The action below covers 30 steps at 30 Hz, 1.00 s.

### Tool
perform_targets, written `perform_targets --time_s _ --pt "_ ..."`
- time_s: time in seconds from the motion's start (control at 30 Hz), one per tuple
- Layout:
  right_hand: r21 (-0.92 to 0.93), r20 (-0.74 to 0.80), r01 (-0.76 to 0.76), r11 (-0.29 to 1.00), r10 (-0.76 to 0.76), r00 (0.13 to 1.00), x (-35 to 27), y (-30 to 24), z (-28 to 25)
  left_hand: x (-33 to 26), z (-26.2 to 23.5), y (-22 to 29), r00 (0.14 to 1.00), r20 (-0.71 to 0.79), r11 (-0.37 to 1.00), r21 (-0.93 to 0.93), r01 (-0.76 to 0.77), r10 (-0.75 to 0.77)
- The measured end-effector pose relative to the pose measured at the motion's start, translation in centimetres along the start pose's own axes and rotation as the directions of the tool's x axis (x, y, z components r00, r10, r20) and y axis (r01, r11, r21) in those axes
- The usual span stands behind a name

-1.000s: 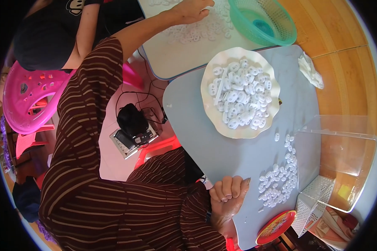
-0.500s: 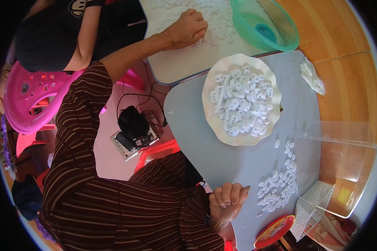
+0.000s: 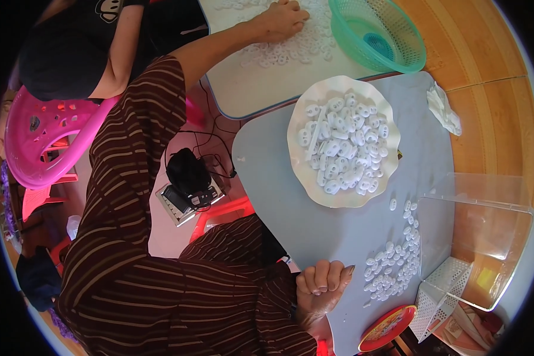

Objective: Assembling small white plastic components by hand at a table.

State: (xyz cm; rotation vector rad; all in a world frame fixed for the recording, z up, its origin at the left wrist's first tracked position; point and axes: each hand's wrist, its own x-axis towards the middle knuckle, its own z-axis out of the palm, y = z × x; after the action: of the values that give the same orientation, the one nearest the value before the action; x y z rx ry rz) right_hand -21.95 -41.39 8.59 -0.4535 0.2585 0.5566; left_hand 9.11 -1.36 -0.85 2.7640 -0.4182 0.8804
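Observation:
My left hand (image 3: 282,21) reaches far out onto a white table (image 3: 249,89) and lies palm down, fingers curled, on scattered small white ring-shaped pieces (image 3: 291,50). Whether it holds any I cannot tell. My right hand (image 3: 320,283) rests as a closed fist on the near edge of a grey table (image 3: 279,190); nothing shows in it. Just right of this fist lies a loose pile of the same white pieces (image 3: 394,261). A wavy-rimmed white plate (image 3: 296,172), heaped with more pieces, stands in the middle of the grey table.
A green plastic basket (image 3: 377,35) stands beside the left hand. A clear plastic box (image 3: 486,225), a white mesh basket (image 3: 436,296) and a red lid (image 3: 385,329) sit near the right hand. Another person in black sits by a pink chair (image 3: 47,142). A black device with cables (image 3: 190,175) lies on the floor.
My left hand has shifted a little over the scattered pieces on the white table. My right hand's fingers have curled from loosely bent into a tight fist.

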Motion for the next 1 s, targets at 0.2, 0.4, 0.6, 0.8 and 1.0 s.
perform_targets --time_s 0.2,0.4,0.6,0.8,1.0 --pt "-0.008 0.029 0.003 1.000 -0.002 1.000 -0.1 0.0 -0.3 -2.2 -3.8 0.6 0.992 0.127 0.995 -0.096 0.012 0.000" --pt "-0.008 0.019 0.003 1.000 -0.003 1.000 -0.1 0.0 -0.2 -3.4 -5.6 -1.8 0.999 -0.010 0.997 -0.072 -0.033 0.033" --pt "-0.002 0.023 0.009 1.000 -0.009 1.000 -0.1 0.1 -0.3 -2.6 -3.8 -3.1 0.994 -0.077 0.993 -0.085 0.076 -0.083" --pt "-0.004 0.018 0.017 1.000 -0.017 1.000 -0.1 0.1 -0.2 0.3 -1.8 -2.5 1.000 0.015 1.000 0.023 -0.021 0.021" --pt "0.002 0.028 0.020 1.000 -0.020 0.999 0.0 0.1 -0.3 3.8 -0.2 -2.7 0.999 0.030 0.981 0.192 -0.016 0.010"
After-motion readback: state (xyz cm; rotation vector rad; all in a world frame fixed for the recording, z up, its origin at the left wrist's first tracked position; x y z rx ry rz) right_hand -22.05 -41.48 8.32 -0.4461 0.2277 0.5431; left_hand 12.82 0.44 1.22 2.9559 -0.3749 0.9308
